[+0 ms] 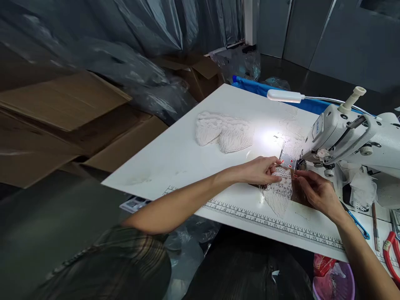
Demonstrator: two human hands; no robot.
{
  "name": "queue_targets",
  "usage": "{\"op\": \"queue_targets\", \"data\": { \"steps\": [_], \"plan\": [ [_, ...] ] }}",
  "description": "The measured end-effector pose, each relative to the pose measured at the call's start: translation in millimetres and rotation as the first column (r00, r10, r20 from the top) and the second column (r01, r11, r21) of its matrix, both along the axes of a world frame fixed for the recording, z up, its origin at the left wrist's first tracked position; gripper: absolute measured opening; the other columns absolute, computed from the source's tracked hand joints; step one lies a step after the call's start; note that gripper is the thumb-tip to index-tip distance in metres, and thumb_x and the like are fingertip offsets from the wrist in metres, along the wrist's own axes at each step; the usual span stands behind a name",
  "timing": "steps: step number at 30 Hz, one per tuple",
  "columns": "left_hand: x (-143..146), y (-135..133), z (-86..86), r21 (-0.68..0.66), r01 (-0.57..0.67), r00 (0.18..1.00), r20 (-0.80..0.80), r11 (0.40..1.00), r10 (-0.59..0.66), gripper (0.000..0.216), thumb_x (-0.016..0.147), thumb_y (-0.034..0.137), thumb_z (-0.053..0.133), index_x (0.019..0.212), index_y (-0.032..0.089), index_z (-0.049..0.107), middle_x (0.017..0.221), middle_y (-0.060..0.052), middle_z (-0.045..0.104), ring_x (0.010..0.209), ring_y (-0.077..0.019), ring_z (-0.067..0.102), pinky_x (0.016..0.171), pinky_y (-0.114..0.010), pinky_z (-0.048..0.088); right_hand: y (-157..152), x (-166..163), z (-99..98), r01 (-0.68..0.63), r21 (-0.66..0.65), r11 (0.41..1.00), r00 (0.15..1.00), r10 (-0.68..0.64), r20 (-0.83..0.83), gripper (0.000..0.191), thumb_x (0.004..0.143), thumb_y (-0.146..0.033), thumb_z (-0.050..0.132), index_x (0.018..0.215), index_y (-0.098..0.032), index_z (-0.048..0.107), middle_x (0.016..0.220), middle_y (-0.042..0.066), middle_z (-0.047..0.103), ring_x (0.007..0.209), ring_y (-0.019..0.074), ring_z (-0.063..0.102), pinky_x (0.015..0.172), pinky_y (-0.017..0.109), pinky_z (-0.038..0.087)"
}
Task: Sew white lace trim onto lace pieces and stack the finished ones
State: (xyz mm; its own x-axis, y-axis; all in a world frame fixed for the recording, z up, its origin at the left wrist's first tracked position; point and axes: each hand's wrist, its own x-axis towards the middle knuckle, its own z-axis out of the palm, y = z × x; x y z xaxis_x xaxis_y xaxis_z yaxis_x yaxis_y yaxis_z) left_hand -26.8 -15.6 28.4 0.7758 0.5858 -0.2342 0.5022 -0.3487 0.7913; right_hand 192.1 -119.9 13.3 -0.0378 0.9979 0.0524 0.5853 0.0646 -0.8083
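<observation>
A piece of white lace [279, 193] lies in front of the sewing machine's needle area, its pointed end toward the table's front edge. My left hand [264, 170] is at its left edge, thumb on the lace and index finger reaching toward the machine's plate. My right hand [318, 191] is on the other side, thumb and index finger pinched together at the lace's upper right edge near the presser foot. The sewing machine [340, 133] is white, with small red-and-white marks on the plate by my fingertips. Exactly what the right fingertips grip is partly hidden.
A bundle of white lace pieces [225, 131] lies left of a bright lamp [286, 96]. A printed ruler [250, 214] runs along the front edge of the table [175, 166]. Red-handled scissors [390, 250] and a blue tool [359, 225] lie right. Cardboard boxes [62, 100] stand left.
</observation>
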Motion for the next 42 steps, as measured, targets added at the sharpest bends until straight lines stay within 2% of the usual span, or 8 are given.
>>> {"op": "queue_targets", "data": {
  "steps": [4,6,9,13,21,29,35,42],
  "plan": [
    [5,-4,-4.1,0.029,-0.048,0.999,0.012,0.998,0.048,0.055,0.087,0.034,0.057,0.136,0.010,0.050,0.087,-0.005,0.067,0.072,-0.0148,0.062,0.064,-0.026,0.046,2,11,-9.8,-0.186,0.231,0.955,0.936,0.101,0.337,0.034,0.097,-0.033,0.044,0.117,-0.021,0.068,0.101,0.010,0.071,0.091,0.0219,0.067,0.082,0.038,0.056],
    [9,-6,-8.0,0.114,-0.120,0.992,0.062,0.986,0.114,0.051,0.087,0.032,0.057,0.133,0.010,0.052,0.085,-0.004,0.068,0.073,-0.0148,0.063,0.066,-0.026,0.047,4,13,-16.0,-0.276,0.281,0.919,0.866,0.111,0.487,0.035,0.097,-0.030,0.044,0.121,-0.023,0.068,0.103,0.012,0.067,0.094,0.0236,0.065,0.082,0.040,0.056],
    [13,-8,-11.6,0.218,-0.194,0.979,0.108,0.956,0.174,0.049,0.087,0.035,0.060,0.130,0.011,0.054,0.081,-0.003,0.068,0.072,-0.0146,0.062,0.067,-0.027,0.047,8,16,-25.0,-0.295,0.303,0.906,0.776,0.043,0.629,0.036,0.097,-0.030,0.044,0.125,-0.025,0.067,0.103,0.013,0.062,0.088,0.0233,0.061,0.077,0.040,0.057],
    [11,-6,-9.2,0.165,-0.157,0.987,0.069,0.974,0.147,0.059,0.080,0.034,0.071,0.132,0.011,0.054,0.084,-0.002,0.069,0.071,-0.0136,0.063,0.065,-0.026,0.048,10,21,-31.4,-0.272,0.321,0.907,0.788,0.019,0.615,0.040,0.100,-0.031,0.040,0.133,-0.024,0.062,0.105,0.013,0.059,0.086,0.0218,0.059,0.074,0.039,0.057],
    [9,4,-3.7,-0.073,-0.254,0.967,0.015,0.964,0.255,0.058,0.081,0.034,0.071,0.131,0.011,0.054,0.078,-0.002,0.070,0.060,-0.0124,0.062,0.062,-0.028,0.049,6,20,-35.3,-0.280,0.347,0.895,0.801,0.019,0.598,0.039,0.099,-0.030,0.042,0.128,-0.021,0.066,0.105,0.015,0.061,0.088,0.0237,0.057,0.079,0.043,0.055],
    [11,1,-5.7,0.018,-0.219,0.975,-0.028,0.976,0.219,0.059,0.077,0.036,0.070,0.130,0.014,0.057,0.079,-0.001,0.070,0.071,-0.0153,0.064,0.066,-0.029,0.046,3,18,-38.5,-0.264,0.372,0.890,0.813,-0.002,0.583,0.040,0.099,-0.027,0.039,0.129,-0.016,0.064,0.107,0.016,0.060,0.095,0.0256,0.054,0.085,0.045,0.053],
    [4,6,3.4,0.028,-0.192,0.974,-0.121,0.981,0.194,0.064,0.075,0.036,0.069,0.134,0.013,0.054,0.085,-0.004,0.070,0.075,-0.0181,0.065,0.065,-0.030,0.044,0,14,-38.4,-0.260,0.310,0.914,0.736,-0.019,0.677,0.044,0.097,-0.024,0.038,0.134,-0.022,0.061,0.109,0.016,0.058,0.094,0.0279,0.052,0.084,0.049,0.051],
    [3,5,4.7,0.018,-0.177,0.979,-0.102,0.984,0.178,0.064,0.073,0.037,0.070,0.131,0.014,0.057,0.086,-0.004,0.070,0.076,-0.0174,0.064,0.065,-0.030,0.043,-2,14,-36.8,-0.265,0.325,0.908,0.793,0.013,0.610,0.042,0.096,-0.022,0.041,0.132,-0.025,0.062,0.111,0.013,0.060,0.100,0.0267,0.053,0.089,0.047,0.048]
  ]
}}
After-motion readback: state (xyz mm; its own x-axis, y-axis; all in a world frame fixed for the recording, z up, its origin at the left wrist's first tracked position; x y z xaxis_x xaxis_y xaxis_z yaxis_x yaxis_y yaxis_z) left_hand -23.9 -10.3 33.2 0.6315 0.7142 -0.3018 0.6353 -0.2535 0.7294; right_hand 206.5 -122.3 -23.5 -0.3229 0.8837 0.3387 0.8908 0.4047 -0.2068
